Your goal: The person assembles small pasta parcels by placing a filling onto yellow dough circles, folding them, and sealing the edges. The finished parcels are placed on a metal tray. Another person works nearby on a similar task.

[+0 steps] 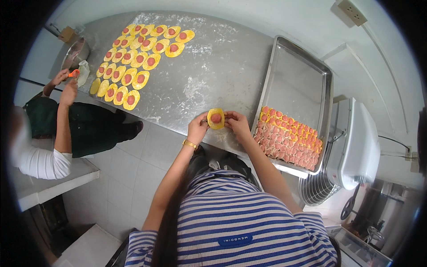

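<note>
Between my two hands, over the table's near edge, is a round yellow dumpling wrapper (211, 122) with a ball of pink meat filling (216, 118) in its middle. My left hand (198, 127) pinches its left rim, and my right hand (237, 124) grips the right rim. The wrapper is still spread flat around the filling. On the left of the table lie rows of yellow wrappers (140, 79), nearly all topped with pink filling. To my right, a metal tray (293, 84) holds rows of shaped dumplings (284, 140) packed in its near half.
A co-worker at the left holds an orange-handled tool (74, 73) beside a metal bowl (76, 52) and a whitish bag (83, 73). The steel table (213, 58) is dusted with flour. Right of the tray stands a white machine (356, 142) with a wire guard (316, 190).
</note>
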Available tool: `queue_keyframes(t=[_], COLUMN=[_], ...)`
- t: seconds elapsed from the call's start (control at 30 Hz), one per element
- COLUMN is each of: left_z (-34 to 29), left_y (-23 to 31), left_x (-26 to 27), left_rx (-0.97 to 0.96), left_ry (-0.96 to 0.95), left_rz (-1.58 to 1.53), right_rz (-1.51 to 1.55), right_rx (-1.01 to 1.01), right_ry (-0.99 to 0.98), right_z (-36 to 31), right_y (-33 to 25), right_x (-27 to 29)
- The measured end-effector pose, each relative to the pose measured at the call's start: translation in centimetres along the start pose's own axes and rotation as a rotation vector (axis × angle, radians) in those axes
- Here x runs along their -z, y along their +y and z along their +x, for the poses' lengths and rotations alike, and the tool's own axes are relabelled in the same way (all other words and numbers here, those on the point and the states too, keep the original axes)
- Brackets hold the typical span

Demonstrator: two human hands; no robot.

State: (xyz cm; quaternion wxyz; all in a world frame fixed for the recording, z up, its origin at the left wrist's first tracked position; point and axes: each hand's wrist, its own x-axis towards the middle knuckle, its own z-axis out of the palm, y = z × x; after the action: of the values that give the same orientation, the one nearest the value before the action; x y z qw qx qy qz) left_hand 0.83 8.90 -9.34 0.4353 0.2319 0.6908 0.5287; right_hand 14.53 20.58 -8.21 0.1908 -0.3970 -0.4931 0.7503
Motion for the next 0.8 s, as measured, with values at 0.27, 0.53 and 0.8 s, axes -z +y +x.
queue_keyframes(t=[0.27,0.53,0.8], left_z=[0.3,0.0,-1.1], left_y=[1.7,1.3,2.5], left_x=[-0.3,-0.1,0.6], left_rx=[0.015,-0.059,0.015], left_ry=[-0.029,-0.091,-0.195], left_rz=[-0.034,-0.304,-0.409], right_rz=[-0.130,0.150,-0.116], right_rx=[0.018,0.151,0.093], right_ry=[0.045,-0.089,-0.011], right_z=[-0.9,-2.5,-2.4], right_y=[0.0,-2.0,-1.8], right_x=[-0.3,-0.7,0.1])
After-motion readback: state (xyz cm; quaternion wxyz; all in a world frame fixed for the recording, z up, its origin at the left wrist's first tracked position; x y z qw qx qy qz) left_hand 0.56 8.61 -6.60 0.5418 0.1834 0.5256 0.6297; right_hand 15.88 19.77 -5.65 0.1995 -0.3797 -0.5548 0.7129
